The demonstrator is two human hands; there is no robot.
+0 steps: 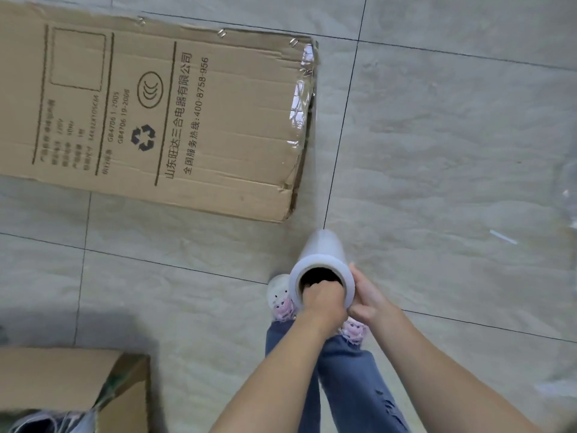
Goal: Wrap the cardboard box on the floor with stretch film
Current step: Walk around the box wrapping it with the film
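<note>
The stretch film roll (323, 270) is being held upright: the left hand (323, 296) is hooked into its core, the right hand (363, 293) curled against its outer side. The cardboard box (162, 117) is lying flat on the floor (452, 151). The film, probably thin and clingy, is best being drawn taut from the core.

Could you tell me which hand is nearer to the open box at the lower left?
Left. The left hand grips the film roll's core; the right hand is beyond it from the open box.

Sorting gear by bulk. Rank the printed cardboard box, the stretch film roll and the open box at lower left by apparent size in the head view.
1. Printed cardboard box, largest.
2. Open box, cropped by the frame, so unsure.
3. Stretch film roll, smallest, though nearest the camera.
</note>
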